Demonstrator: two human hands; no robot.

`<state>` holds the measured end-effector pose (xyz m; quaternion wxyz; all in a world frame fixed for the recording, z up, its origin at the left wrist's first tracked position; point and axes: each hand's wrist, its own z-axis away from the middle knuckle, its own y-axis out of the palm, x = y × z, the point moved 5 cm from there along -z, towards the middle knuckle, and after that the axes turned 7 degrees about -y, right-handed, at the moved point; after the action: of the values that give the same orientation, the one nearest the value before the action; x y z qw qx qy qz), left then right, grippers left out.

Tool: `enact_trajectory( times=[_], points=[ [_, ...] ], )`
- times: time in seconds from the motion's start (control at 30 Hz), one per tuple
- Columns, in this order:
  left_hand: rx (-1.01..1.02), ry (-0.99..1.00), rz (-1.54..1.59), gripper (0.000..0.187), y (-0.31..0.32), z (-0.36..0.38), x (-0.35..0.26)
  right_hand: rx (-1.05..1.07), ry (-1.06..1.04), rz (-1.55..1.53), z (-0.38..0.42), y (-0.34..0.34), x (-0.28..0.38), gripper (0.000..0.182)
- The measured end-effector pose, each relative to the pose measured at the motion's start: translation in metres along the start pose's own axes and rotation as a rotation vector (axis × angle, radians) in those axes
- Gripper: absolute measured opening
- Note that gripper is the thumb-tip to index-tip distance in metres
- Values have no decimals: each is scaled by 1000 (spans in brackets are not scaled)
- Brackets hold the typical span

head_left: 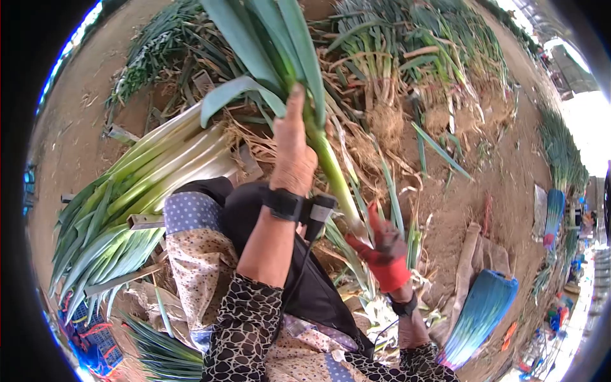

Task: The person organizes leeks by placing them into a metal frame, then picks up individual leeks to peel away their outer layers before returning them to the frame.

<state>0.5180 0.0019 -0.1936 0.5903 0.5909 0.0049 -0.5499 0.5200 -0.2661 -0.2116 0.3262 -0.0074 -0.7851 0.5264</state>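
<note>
My left hand [294, 149], bare with a dark wristband, is wrapped around a leek [331, 164] just below its broad green leaves. The leek slants down to the right, its pale end close to my right hand [384, 249]. That hand wears a red glove with dark stains. Its fingers are spread at the white base, and one seems to touch it. Left of my lap lies a pile of leeks [137, 184] with white stems, their leaves hanging toward the lower left.
Untrimmed leeks [382, 76] with roots and dry leaves lie on the soil ahead. A blue-wrapped bundle [482, 312] lies at right beside brown cloth [468, 261]. A blue basket [98, 340] stands at lower left. Leaf scraps [382, 321] litter the ground near my right arm.
</note>
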Motion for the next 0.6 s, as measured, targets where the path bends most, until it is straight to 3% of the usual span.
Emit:
enact_trajectory(
  times=[0.07, 0.13, 0.2, 0.23, 0.27, 0.3, 0.4, 0.43, 0.47, 0.5, 0.6],
  points=[
    [-17, -30, 95, 45, -6, -2, 3, -13, 173, -284, 38, 39, -32, 44],
    [-68, -47, 74, 44, -15, -2, 6, -163, 109, -170, 74, 39, -35, 36],
    [-178, -128, 127, 42, -12, 12, 25, -127, 267, -66, 136, 77, -76, 30],
    [-174, -112, 132, 42, -14, 12, 28, -157, 250, 81, 149, 72, -71, 27],
    [-156, -79, 140, 42, -11, 5, 25, 58, 428, 139, 185, 75, -89, 26],
    [-109, -40, 72, 43, -7, 1, 9, 309, 575, 218, 225, 78, -105, 39],
    [-41, 88, 29, 49, -11, -11, -23, 680, 1117, 126, 392, 42, -151, 48],
    [-55, 101, 12, 49, -13, -7, -25, 738, 1240, 339, 410, 15, -150, 57],
    [-62, 109, -11, 49, -14, -3, -24, 748, 1145, 354, 470, 12, -190, 48],
    [-75, 138, 53, 48, -13, -5, -16, 750, 1187, 392, 465, -8, -194, 48],
    [-23, 71, 35, 45, -1, 2, 3, 349, 1123, 290, 375, -42, -213, 47]
  ],
)
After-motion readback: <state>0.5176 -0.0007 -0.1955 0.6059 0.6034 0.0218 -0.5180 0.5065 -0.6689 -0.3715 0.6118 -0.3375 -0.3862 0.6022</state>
